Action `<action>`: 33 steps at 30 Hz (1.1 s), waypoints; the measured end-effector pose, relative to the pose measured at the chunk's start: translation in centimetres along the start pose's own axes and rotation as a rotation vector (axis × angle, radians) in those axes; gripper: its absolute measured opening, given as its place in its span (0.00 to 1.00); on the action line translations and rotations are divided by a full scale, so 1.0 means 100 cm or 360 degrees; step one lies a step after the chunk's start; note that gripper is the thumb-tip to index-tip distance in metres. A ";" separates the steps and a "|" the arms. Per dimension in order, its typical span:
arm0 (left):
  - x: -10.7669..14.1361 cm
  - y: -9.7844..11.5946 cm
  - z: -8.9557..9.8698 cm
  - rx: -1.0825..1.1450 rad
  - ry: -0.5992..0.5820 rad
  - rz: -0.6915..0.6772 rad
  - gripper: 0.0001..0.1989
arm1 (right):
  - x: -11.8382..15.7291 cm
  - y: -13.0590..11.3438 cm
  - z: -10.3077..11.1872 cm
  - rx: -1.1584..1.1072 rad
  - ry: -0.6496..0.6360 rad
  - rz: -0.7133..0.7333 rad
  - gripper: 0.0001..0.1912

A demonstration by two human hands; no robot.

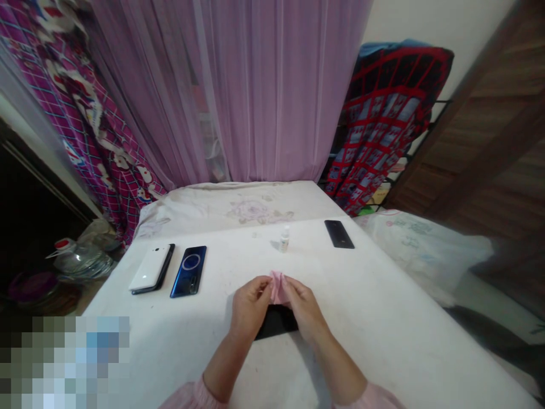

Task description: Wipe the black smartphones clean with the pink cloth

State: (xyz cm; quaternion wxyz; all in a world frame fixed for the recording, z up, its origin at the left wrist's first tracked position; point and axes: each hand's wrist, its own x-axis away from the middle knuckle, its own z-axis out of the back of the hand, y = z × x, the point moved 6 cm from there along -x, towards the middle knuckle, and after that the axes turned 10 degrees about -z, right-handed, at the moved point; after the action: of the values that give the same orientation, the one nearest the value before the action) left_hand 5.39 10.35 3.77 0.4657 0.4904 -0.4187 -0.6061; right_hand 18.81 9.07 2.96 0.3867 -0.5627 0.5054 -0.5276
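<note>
A small pink cloth (278, 288) is pinched between my two hands near the middle of the white table. My left hand (251, 307) grips its left side and my right hand (307, 309) its right side, both with fingers closed. Below the cloth lies a black flat device (277, 322), partly covered by my hands. A small clear bottle with a white cap (284, 240) stands upright just beyond the cloth.
On the table's left lie a white phone (150, 268) stacked on a dark one and a blue phone (188, 271). A black phone (339, 234) rests at the back right. Plastic bags (417, 244) hang beyond the right edge; a bottle (80, 258) stands left of the table (357, 352).
</note>
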 end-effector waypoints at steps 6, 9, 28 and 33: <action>0.017 0.004 -0.006 0.0193 -0.0206 0.0016 0.10 | 0.000 0.015 0.008 -0.0301 -0.0159 -0.0301 0.24; 0.020 -0.006 0.019 -0.0021 -0.0035 -0.0003 0.12 | -0.005 0.007 0.040 -0.0033 0.0192 -0.0143 0.24; 0.045 -0.016 0.009 -0.1270 -0.0374 -0.0373 0.39 | 0.027 -0.005 0.049 0.1815 0.0629 0.0853 0.14; 0.044 -0.017 0.010 -0.1204 -0.0386 -0.0400 0.42 | 0.022 -0.004 0.043 0.1956 0.0656 0.0962 0.15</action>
State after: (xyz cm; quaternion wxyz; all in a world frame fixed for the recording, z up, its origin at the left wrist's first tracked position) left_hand 3.77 6.49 1.40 0.4827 0.2571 -0.1552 -0.8226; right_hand 22.98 6.53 3.17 0.6596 0.0328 0.3134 -0.6823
